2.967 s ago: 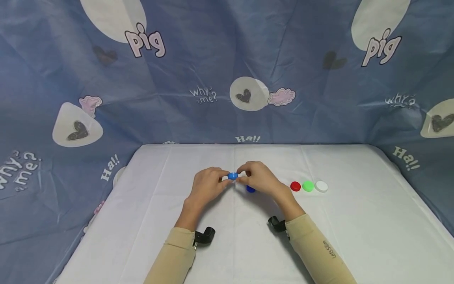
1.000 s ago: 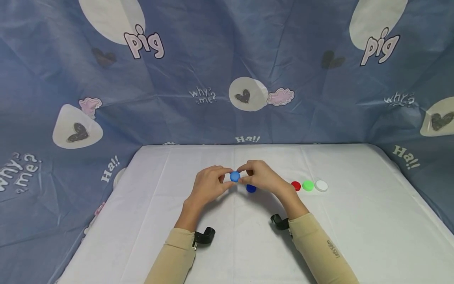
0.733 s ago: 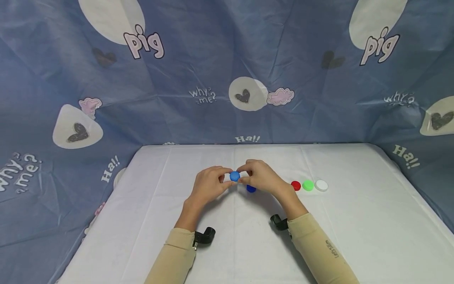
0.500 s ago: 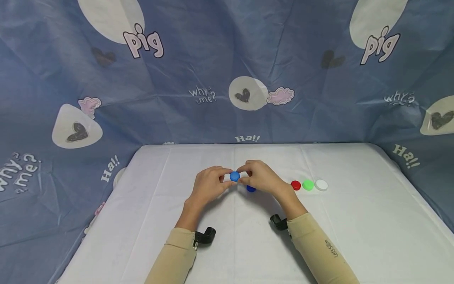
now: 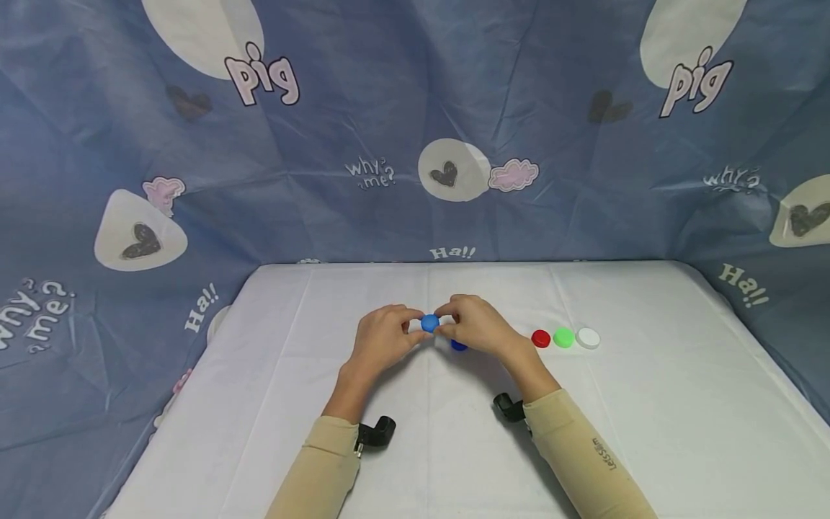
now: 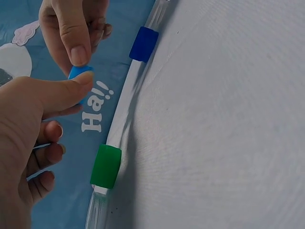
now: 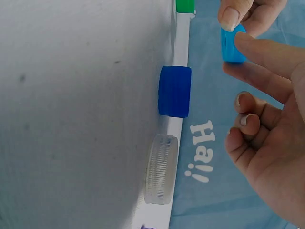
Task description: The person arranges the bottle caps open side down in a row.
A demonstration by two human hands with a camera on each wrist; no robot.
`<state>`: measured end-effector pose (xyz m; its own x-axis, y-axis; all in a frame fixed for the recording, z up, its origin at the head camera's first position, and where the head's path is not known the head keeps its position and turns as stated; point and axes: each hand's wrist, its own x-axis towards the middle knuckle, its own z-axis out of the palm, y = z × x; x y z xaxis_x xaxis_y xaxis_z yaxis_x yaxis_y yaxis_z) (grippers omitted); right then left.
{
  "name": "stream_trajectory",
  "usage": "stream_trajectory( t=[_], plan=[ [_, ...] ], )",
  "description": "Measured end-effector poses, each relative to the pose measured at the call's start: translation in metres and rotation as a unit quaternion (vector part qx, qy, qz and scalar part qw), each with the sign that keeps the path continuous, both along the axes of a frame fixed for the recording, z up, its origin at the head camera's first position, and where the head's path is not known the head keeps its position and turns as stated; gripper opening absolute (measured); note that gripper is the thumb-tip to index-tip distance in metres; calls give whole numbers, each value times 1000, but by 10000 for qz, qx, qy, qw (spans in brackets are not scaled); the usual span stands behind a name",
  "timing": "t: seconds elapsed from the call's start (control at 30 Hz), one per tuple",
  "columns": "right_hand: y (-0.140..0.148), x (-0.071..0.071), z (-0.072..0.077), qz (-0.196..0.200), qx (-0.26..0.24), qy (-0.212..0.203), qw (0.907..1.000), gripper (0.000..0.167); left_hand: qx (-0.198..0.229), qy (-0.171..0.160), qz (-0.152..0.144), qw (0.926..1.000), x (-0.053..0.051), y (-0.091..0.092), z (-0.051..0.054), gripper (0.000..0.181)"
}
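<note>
The left hand point(image 5: 385, 339) and right hand point(image 5: 478, 326) each pinch the light blue cap point(image 5: 430, 323) between thumb and finger, each grip closed to its width, above the white counter point(image 5: 661, 418). Near them sits a dark blue cap point(image 5: 459, 345); a red cap point(image 5: 541, 339), a light green cap point(image 5: 564, 337) and a white cap point(image 5: 588, 338) lie farther right.
</note>
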<state>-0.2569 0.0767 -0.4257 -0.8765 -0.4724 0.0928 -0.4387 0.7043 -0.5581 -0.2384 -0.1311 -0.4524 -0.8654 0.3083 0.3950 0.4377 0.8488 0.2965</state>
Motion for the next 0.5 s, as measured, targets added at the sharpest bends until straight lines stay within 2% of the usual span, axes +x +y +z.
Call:
stream_trajectory(
  t=[0.3,0.5],
  plan=[
    [-2,-1,-4,-49,344,95,9994,28,-287,-116,-99,9995,0,3,-2,21],
    [-4,1,-6,-140,534,-31,9985,29,-431,-213,-138,9987,1,6,-5,20]
  ],
)
